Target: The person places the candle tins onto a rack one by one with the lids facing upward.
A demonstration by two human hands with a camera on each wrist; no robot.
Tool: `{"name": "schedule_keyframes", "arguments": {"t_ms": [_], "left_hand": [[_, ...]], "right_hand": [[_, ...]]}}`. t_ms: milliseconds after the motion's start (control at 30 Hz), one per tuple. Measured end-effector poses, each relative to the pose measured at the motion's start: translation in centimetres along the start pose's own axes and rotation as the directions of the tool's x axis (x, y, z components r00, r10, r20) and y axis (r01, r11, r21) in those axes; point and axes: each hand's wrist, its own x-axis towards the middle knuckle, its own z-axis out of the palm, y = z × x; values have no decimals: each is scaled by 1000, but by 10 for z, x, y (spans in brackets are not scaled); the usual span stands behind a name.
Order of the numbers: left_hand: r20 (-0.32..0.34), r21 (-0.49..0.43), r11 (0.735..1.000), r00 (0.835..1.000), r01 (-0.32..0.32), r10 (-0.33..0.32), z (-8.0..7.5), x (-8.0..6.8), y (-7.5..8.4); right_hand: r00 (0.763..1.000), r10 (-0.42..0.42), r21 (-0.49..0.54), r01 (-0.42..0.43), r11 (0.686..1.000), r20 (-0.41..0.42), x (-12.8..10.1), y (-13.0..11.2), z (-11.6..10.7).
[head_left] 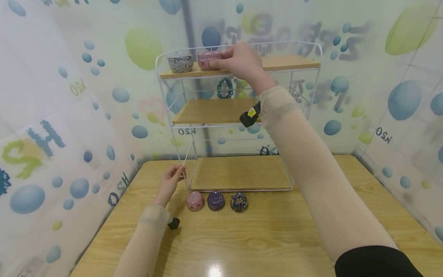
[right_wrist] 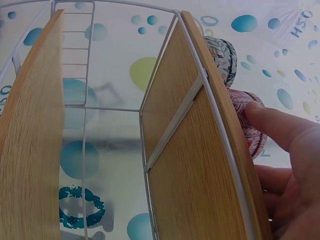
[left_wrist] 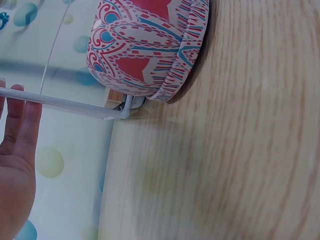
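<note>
My right hand (head_left: 243, 63) pinches a small pink-and-red patterned tin (head_left: 209, 60) at the front left of the white wire rack's top shelf (head_left: 290, 61). In the right wrist view the thumb presses the side of this tin (right_wrist: 254, 125), with the other fingers partly hidden behind the board. Beside it on the left stands a black-and-white leaf-patterned tin (head_left: 180, 64). Lower down, my left hand (head_left: 169, 181) holds the rack's left front post (left_wrist: 65, 102), fingers against the wire. Close to that hand, a pink-and-red tin (head_left: 195, 201) sits rim down on the table.
A purple tin (head_left: 216, 201) and a dark multicoloured tin (head_left: 238, 202) stand in a row with the pink one before the rack. The rack has a middle board (head_left: 211, 111) and a bottom board (head_left: 238, 173). Printed fabric walls (head_left: 380, 107) surround the wooden table (head_left: 277, 231).
</note>
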Motion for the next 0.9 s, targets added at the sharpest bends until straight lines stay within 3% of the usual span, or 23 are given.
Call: {"name": "schedule_keyframes", "arguments": {"t_ms": [133,367,667,900], "left_hand": [[4,-24,999,1000,28,-28,1,-2,7],[16,-18,1000,1000,15,-15,5,-9,27],[22,-28,1000,1000,-2,2,4,-8,27],[24,-30,999,999,22,-22,5,-8,27]], "right_hand": [[1000,9,11,-9,1000,2,0,-1,0],[1000,20,11,-20,1000,1,0,-3,0],[1000,13,-24,-13,1000,1,1,-3,1],[999,38,32,-38,999,3,-2,-1,-3]]}}
